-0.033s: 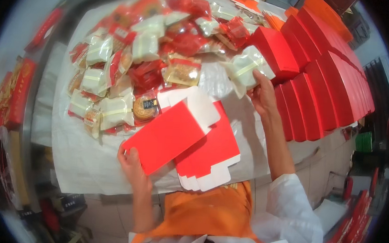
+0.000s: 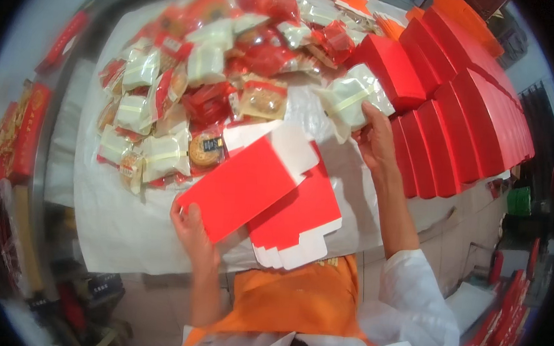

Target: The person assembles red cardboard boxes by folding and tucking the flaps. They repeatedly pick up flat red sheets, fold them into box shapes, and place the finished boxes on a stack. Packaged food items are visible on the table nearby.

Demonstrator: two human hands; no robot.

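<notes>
Holding tight, the left hand (image 2: 192,230) has its grip on the near corner of a flat red box (image 2: 241,187) that is not folded up yet. Its thumb lies on top of the red card. That box rests on more flat red boxes (image 2: 296,218) (their white flaps poke out over the near edge of the table (image 2: 118,230)). White paper covers the table.

Behind the flat box, toward the far left corner, sits a big heap of wrapped cakes (image 2: 200,73). Some packets are white, some are red, and some are see-through with a round brown cake inside.

More to the right, the right hand (image 2: 375,140) has its grip closed on a white packet (image 2: 354,100). It holds the packet up at the right side of the heap, just beside the red boxes there.

Along the right edge of the table stands a long row of made-up red boxes (image 2: 464,115), leaning one on the next like fallen books.
</notes>
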